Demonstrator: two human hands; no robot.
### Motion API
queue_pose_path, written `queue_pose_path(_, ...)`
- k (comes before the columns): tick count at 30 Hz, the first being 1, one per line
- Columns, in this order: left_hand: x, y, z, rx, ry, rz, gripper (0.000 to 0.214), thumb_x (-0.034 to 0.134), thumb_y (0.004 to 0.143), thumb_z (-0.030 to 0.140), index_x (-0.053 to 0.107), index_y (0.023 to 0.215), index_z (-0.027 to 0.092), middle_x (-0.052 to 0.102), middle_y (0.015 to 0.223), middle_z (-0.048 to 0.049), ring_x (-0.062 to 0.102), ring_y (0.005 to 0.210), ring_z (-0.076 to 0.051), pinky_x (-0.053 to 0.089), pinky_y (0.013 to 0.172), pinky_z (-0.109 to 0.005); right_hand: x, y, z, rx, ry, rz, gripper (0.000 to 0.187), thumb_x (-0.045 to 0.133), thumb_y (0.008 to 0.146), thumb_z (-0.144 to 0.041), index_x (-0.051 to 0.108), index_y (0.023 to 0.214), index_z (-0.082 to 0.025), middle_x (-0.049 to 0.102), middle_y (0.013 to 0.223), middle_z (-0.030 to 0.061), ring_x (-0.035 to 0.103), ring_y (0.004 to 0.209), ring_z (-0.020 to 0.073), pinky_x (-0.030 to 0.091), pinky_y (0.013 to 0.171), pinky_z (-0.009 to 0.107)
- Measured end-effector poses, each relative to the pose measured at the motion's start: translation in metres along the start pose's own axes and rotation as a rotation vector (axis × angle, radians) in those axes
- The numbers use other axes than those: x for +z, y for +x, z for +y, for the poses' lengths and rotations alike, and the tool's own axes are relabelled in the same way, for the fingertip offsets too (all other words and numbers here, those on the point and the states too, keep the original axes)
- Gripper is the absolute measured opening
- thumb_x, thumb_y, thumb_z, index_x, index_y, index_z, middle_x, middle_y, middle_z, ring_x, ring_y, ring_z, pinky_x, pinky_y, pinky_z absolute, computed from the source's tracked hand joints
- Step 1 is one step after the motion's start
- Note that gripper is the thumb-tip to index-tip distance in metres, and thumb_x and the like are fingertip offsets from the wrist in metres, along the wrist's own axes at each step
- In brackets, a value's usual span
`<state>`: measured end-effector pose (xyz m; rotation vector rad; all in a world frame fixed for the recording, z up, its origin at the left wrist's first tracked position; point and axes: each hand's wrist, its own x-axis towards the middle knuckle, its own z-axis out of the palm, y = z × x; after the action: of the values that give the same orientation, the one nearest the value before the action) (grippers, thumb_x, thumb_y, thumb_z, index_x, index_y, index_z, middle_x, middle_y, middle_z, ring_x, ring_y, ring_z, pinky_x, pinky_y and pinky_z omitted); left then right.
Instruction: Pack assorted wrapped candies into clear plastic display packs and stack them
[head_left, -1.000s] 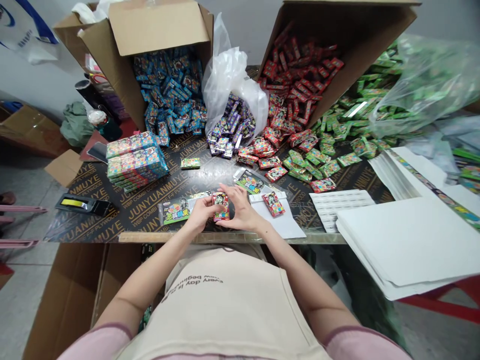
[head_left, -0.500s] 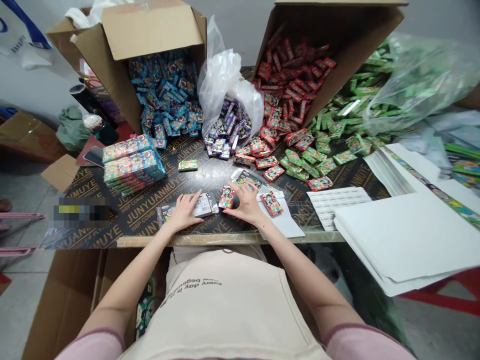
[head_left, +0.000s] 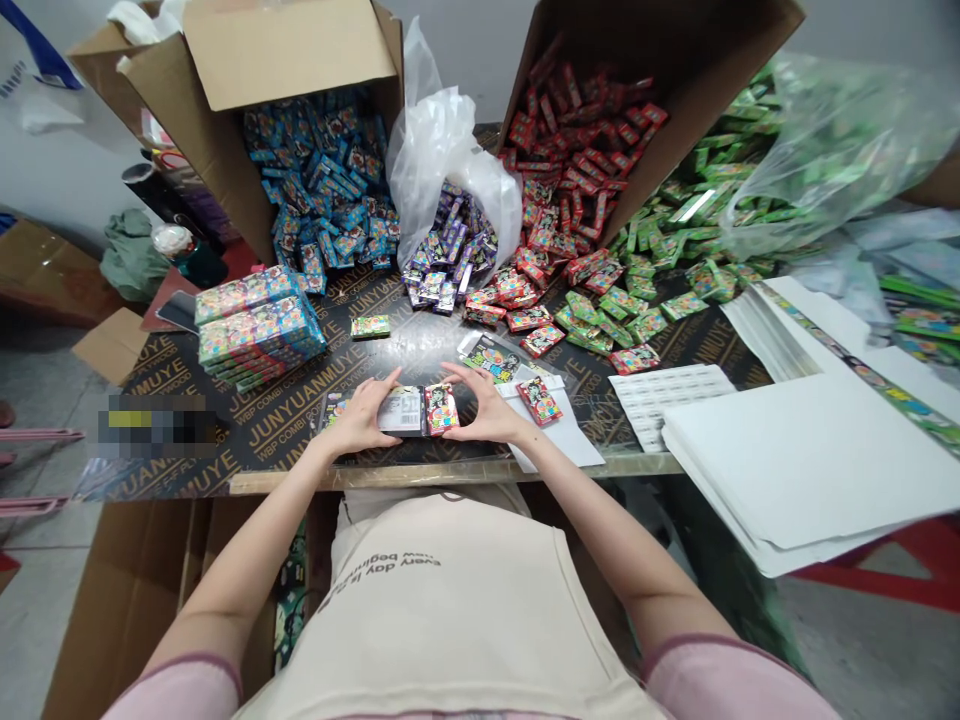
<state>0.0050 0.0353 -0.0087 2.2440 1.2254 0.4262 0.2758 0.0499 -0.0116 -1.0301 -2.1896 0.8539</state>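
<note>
Red candy pack is sitting between both hands, pressed against a white-backed pack on its left. Left hand is gripping the white-backed pack's outer edge, fingers curled over the top; right hand is pinching the red pack's right side. 1 more red pack is lying just right of the right hand on a white sheet. 1 green pack is lying alone beyond the left hand. 2 cardboard boxes, blue-filled and red-filled, are standing far beyond both hands.
</note>
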Motion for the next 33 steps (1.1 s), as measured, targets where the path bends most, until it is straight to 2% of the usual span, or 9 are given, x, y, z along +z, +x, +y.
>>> queue_pose_path(6,0.012,0.001,0.003,0.005,-0.049,0.055,0.117,0.080,0.061,0.034,0.007,0.153,0.024,0.054,0.130,-0.0105,0.050,0.117,-0.031,0.036,0.103,-0.046,-0.001,0.002,-0.003,-0.046,-0.128,-0.006,0.097,0.077,0.062,-0.055,0.035,0.145,-0.028,0.060,0.128,0.0094,0.055,0.115,0.0314,0.016,0.112,0.054)
queue_pose_path(10,0.019,0.003,0.004,-0.047,-0.078,0.118,0.118,0.079,0.063,0.036,0.003,0.153,0.024,0.054,0.131,-0.0101,0.051,0.118,-0.030,0.036,0.103,-0.044,0.004,-0.004,-0.011,-0.011,-0.149,0.031,0.101,0.072,0.067,-0.063,0.026,0.149,-0.026,0.051,0.141,0.0133,0.045,0.130,0.0343,0.011,0.114,0.056)
queue_pose_path(16,0.029,0.015,0.014,-0.073,-0.018,0.164,0.119,0.078,0.064,0.036,0.000,0.153,0.027,0.054,0.131,-0.0103,0.053,0.117,-0.030,0.038,0.101,-0.045,0.006,-0.007,-0.008,0.014,-0.171,-0.027,0.059,0.036,0.096,-0.050,0.022,0.151,-0.030,0.036,0.153,0.0079,0.031,0.142,0.0262,0.005,0.116,0.055)
queue_pose_path(18,0.036,0.017,0.015,-0.066,0.031,0.131,0.117,0.078,0.065,0.035,0.000,0.153,0.026,0.055,0.131,-0.0117,0.052,0.117,-0.031,0.038,0.100,-0.046,-0.010,-0.003,0.009,0.089,-0.196,0.083,0.060,0.038,0.096,-0.050,0.024,0.150,-0.030,0.038,0.152,0.0080,0.031,0.142,0.0274,0.008,0.115,0.058)
queue_pose_path(21,0.043,0.020,0.007,-0.058,0.092,0.050,0.112,0.080,0.062,0.040,0.014,0.152,0.024,0.054,0.132,-0.0145,0.050,0.120,-0.034,0.036,0.101,-0.049,-0.042,0.003,0.039,0.245,-0.243,0.388,0.065,0.052,0.088,-0.053,0.036,0.146,-0.028,0.044,0.147,0.0105,0.037,0.138,0.0303,0.019,0.112,0.056)
queue_pose_path(24,0.031,0.036,-0.016,-0.074,0.129,0.047,0.101,0.081,0.060,0.048,0.034,0.146,0.024,0.045,0.142,-0.0168,0.040,0.131,-0.037,0.029,0.107,-0.052,-0.056,0.012,0.060,0.238,-0.189,0.457,0.058,0.059,0.084,-0.052,0.053,0.134,-0.024,0.053,0.139,0.0135,0.044,0.133,0.0312,0.030,0.110,0.053)
queue_pose_path(28,-0.011,0.076,-0.054,-0.286,0.216,0.316,0.072,0.064,0.081,0.028,0.034,0.145,0.019,0.033,0.152,-0.0180,0.026,0.142,-0.034,0.018,0.113,-0.054,-0.033,0.019,0.055,0.175,-0.109,0.368,0.048,0.061,0.083,-0.049,0.063,0.121,-0.020,0.056,0.134,0.0162,0.049,0.127,0.0329,0.035,0.106,0.053)
queue_pose_path(31,-0.033,0.100,-0.062,-0.426,0.235,0.289,0.065,0.061,0.078,0.014,0.042,0.140,0.010,0.048,0.139,-0.0237,0.035,0.135,-0.040,0.021,0.109,-0.059,-0.008,0.020,0.038,0.144,-0.092,0.289,0.046,0.061,0.083,-0.050,0.065,0.118,-0.022,0.055,0.134,0.0160,0.049,0.127,0.0333,0.035,0.106,0.055)
queue_pose_path(33,-0.033,0.107,-0.053,-0.466,0.210,0.283,0.062,0.064,0.076,0.015,0.047,0.135,0.007,0.056,0.128,-0.0252,0.046,0.125,-0.041,0.031,0.103,-0.058,0.002,0.021,0.026,0.122,-0.099,0.263,0.051,0.063,0.081,-0.051,0.061,0.124,-0.023,0.051,0.139,0.0152,0.046,0.130,0.0335,0.033,0.108,0.056)
